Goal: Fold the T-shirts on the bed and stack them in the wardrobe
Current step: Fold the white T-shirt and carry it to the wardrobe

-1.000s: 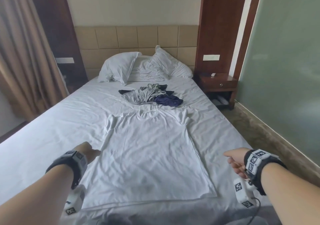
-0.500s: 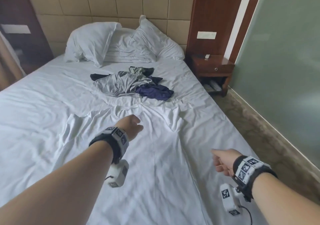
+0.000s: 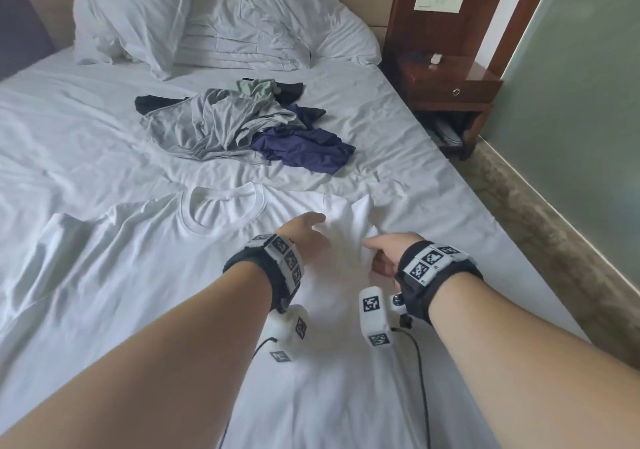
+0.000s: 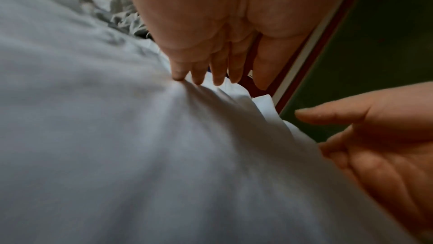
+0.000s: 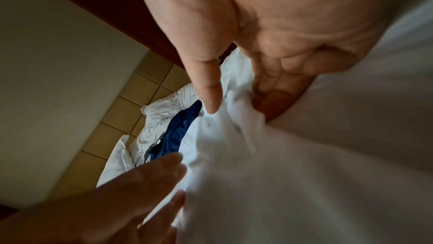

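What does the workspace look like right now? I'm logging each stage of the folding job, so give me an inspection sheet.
Surface: bed with a wrinkled white sheet.
Job's things: white T-shirt spread flat, collar toward the headboard; its right sleeve is bunched up between the hands. Unfolded pile of T-shirts, grey, navy, black and green, lies beyond it.
Clutter: two pillows at the headboard.
Hands: left hand presses straight fingers on the shirt near the right shoulder; right hand pinches the sleeve cloth between thumb and fingers.
Cables: black cable hangs from the right wrist camera over the shirt.
Surroundings: wooden nightstand right of the bed; wardrobe nothing seen.
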Demonstrator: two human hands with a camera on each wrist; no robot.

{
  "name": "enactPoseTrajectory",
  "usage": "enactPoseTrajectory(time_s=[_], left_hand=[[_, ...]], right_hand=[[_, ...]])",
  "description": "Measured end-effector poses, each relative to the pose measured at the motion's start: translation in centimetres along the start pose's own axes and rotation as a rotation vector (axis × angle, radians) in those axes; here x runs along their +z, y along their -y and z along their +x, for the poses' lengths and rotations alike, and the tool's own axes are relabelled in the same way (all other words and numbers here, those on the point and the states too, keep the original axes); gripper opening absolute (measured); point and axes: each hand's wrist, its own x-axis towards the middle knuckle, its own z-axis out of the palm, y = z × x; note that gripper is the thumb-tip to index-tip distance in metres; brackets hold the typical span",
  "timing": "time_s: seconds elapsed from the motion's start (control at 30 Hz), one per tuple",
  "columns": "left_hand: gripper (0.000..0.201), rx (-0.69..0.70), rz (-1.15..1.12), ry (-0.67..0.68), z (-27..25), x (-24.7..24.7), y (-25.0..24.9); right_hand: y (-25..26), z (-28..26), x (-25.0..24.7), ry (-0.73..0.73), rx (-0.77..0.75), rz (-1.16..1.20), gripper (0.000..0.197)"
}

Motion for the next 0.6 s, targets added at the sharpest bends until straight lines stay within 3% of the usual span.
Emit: enactPoseTrajectory(time_s=[0.1, 0.2, 0.33, 0.4, 0.5, 0.6], left_hand=[[0.060, -0.049, -0.208, 0.056, 1.6, 1.1, 1.4], [0.090, -0.111, -0.519, 0.111, 1.9, 2.2, 2.7], [0.101, -0.157, -0.567, 0.190, 2.6, 2.5, 2.6], [0.115, -0.158, -0.349, 0.219, 2.6, 2.5, 1.5], [0.098, -0.088, 0.247, 0.177, 2.3, 3.8, 0.0], [0.105, -0.080, 0.440, 0.109, 1.8, 5.1, -0.7]], right_hand=[[-0.7, 1.1, -0.6, -0.002, 0.006, -0.040, 0.033], [-1.9, 0.5, -0.9, -0.036, 0.038, 0.179, 0.025], [-3.7, 0.7, -1.2, -0.025, -0.016, 0.354, 0.022], [-4.3, 0.3, -1.5, -0.010, -0.046, 0.416, 0.021], [-5.4, 0.1, -2.0, 0.018, -0.091, 0.471, 0.016], [-6.0, 0.0, -1.8, 0.029, -0.140, 0.480, 0.019]])
